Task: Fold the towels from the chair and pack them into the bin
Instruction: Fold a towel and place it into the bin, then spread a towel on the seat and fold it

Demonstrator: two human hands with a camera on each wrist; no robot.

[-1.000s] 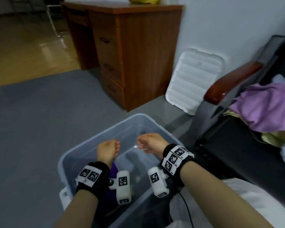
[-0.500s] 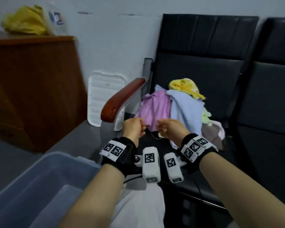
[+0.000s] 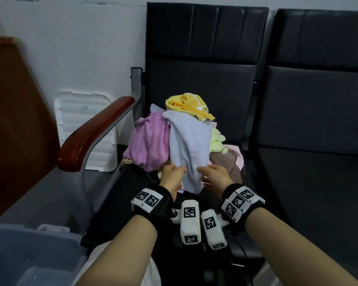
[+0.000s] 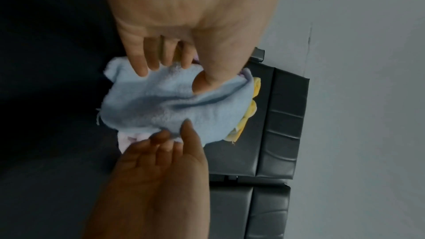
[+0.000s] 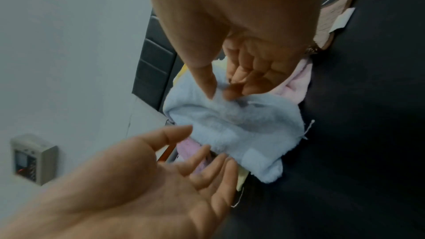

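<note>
the bin sits at your lower left, its inside not readable here, while the towels stay heaped on the chair. half a second ago your hands hung short of the pile; now your left hand lies with loose fingers at the light blue towel, and your right hand pinches its edge between thumb and fingertips.

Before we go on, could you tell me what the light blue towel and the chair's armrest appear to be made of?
The light blue towel looks like soft terry or fleece cloth: fuzzy matte nap, frayed threads at its edge. The armrest looks like varnished reddish-brown wood, with a glossy highlight, on a grey metal frame; it could be a wood-look plastic.
</note>
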